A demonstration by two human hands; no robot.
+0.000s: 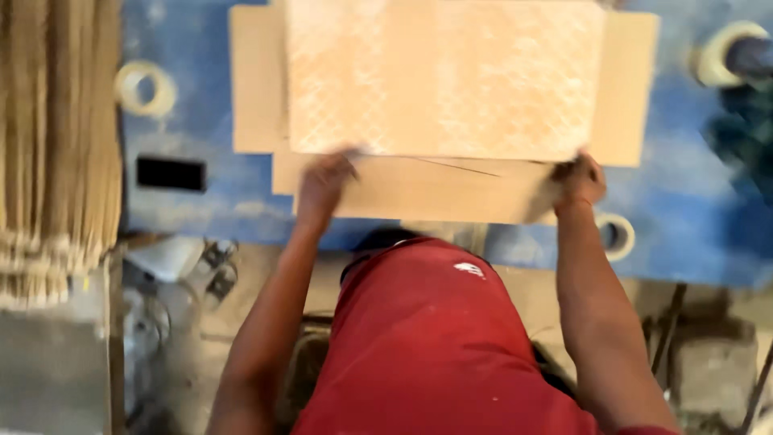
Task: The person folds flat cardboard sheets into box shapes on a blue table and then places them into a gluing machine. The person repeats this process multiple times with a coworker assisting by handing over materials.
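1. A pale patterned tile (443, 76) lies on flattened cardboard (419, 189) on a blue tabletop (684, 193).
2. The left hand (324, 181) grips the tile's near left corner.
3. The right hand (580, 179) grips its near right corner.
4. Tape rolls (145, 87) sit nearby.

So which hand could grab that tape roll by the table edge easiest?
Probably the right hand. It grips the cardboard sheet's near corner, right beside the tape roll at the blue table's edge. The left hand is across the sheet, much farther away.
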